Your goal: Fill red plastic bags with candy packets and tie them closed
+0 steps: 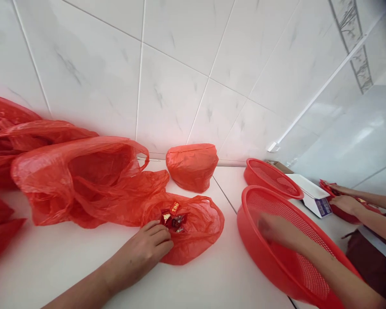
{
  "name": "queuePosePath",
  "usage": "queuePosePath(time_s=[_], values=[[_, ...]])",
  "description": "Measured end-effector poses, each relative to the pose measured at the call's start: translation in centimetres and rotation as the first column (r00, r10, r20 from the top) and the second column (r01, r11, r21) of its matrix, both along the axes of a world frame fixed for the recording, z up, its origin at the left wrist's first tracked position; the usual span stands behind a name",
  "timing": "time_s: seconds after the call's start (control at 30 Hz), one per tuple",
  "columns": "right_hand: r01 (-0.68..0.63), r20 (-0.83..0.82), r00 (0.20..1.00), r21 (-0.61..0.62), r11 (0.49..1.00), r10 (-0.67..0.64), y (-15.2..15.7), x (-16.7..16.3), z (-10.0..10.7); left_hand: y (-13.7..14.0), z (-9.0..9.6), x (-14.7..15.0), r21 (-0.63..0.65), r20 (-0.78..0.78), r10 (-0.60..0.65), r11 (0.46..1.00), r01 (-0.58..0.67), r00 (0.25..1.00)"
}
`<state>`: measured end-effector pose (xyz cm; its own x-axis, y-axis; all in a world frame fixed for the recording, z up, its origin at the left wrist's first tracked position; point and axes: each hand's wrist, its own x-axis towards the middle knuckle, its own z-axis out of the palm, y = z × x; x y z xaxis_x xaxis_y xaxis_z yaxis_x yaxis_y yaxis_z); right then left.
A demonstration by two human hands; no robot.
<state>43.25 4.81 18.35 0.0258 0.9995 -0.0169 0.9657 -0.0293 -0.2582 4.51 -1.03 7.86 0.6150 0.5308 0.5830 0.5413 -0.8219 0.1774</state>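
My left hand (146,251) has its fingers closed at the near left edge of a red plastic bag (201,240), which lies on the counter with its mouth open to the right. Inside the bag are several small wrapped sweets (176,219) in dark red and gold foil. My right hand (275,229) is down inside a large red mesh basket (244,234), to the right of the bag. Motion smears its fingers, and whatever they touch cannot be made out. The arm and the rim hide part of the basket's inside.
Crumpled red plastic bags (93,184) spread across the left. A bulging red bag (193,167) stands against the tiled wall (180,86). Behind my basket are another red basket (254,171) and a white scale (313,199). At far right, a co-worker's hands (344,201) handle red packaging.
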Motion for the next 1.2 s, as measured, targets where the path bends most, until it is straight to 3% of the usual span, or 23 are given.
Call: queuePosePath(time_s=[0.07, 0.2, 0.33, 0.43, 0.5, 0.57, 0.67, 0.73, 0.8, 0.9, 0.97, 1.03, 1.1, 1.13, 1.2], values=[[-0.070, 0.044, 0.997, 0.087, 0.994, 0.067, 0.2, -1.8, 2.3, 0.0, 0.1, 0.1, 0.023, 0.006, 0.007, 1.000, -0.007, 1.000], [-0.243, 0.136, 0.968, 0.291, 0.925, 0.211, -1.3, -8.1, 5.4, -0.3, 0.7, 0.2, 0.051, -0.013, 0.050, 0.997, -0.050, 0.999], [-0.465, 0.209, 0.883, 0.266, 0.844, 0.421, -3.0, -14.0, 4.6, -0.5, 1.0, -0.3, 0.144, 0.037, 0.147, 0.978, -0.151, 0.988], [-0.546, 0.211, 0.836, 0.215, 0.810, 0.507, -2.9, -16.2, 2.9, -0.5, 0.4, -1.0, 0.178, 0.154, 0.316, 0.923, -0.341, 0.936], [-0.513, 0.185, 0.857, 0.232, 0.826, 0.480, -2.4, -16.6, 1.6, -0.3, 0.1, -1.3, 0.106, 0.236, 0.464, 0.861, -0.497, 0.854], [-0.435, 0.163, 0.900, 0.287, 0.853, 0.404, -1.8, -16.5, 0.0, 0.0, 0.2, -1.5, -0.046, 0.264, 0.588, 0.799, -0.599, 0.764], [-0.321, 0.133, 0.947, 0.366, 0.874, 0.292, -0.6, -15.9, -2.8, 0.3, 1.1, -1.7, -0.338, 0.149, 0.708, 0.692, -0.637, 0.690], [-0.252, 0.092, 0.968, 0.355, 0.900, 0.235, 0.3, -15.5, -4.4, 0.5, 1.7, -2.0, -0.489, 0.057, 0.727, 0.618, -0.616, 0.684], [-0.183, 0.037, 0.983, 0.266, 0.947, 0.179, 1.0, -15.3, -5.3, 0.8, 2.2, -2.5, -0.598, 0.058, 0.695, 0.599, -0.532, 0.717], [-0.098, -0.207, 0.969, 0.168, 0.981, 0.132, 1.7, -15.2, -4.7, 1.5, 3.8, -3.3, -0.676, 0.270, 0.656, 0.650, -0.346, 0.705], [-0.038, -0.551, 0.824, 0.182, 0.983, 0.134, 2.0, -15.1, -3.2, 2.0, 5.8, -3.8, -0.668, 0.480, 0.647, 0.707, -0.232, 0.592], [0.084, -0.852, 0.500, 0.226, 0.970, 0.156, 2.2, -15.0, -1.1, 2.1, 8.4, -4.2, -0.622, 0.663, 0.612, 0.771, -0.138, 0.431], [0.210, -0.962, 0.160, 0.253, 0.944, 0.222, 2.5, -14.8, 1.0, 1.9, 11.0, -4.6, -0.544, 0.793, 0.544, 0.835, -0.082, 0.276], [0.246, -0.963, 0.031, 0.268, 0.931, 0.269, 2.6, -14.8, 2.0, 1.6, 12.1, -4.7, -0.505, 0.836, 0.507, 0.860, -0.065, 0.208], [0.250, -0.930, -0.151, 0.293, 0.923, 0.336, 2.7, -15.0, 3.7, 1.1, 13.7, -4.8, -0.443, 0.888, 0.444, 0.896, -0.040, 0.119]])
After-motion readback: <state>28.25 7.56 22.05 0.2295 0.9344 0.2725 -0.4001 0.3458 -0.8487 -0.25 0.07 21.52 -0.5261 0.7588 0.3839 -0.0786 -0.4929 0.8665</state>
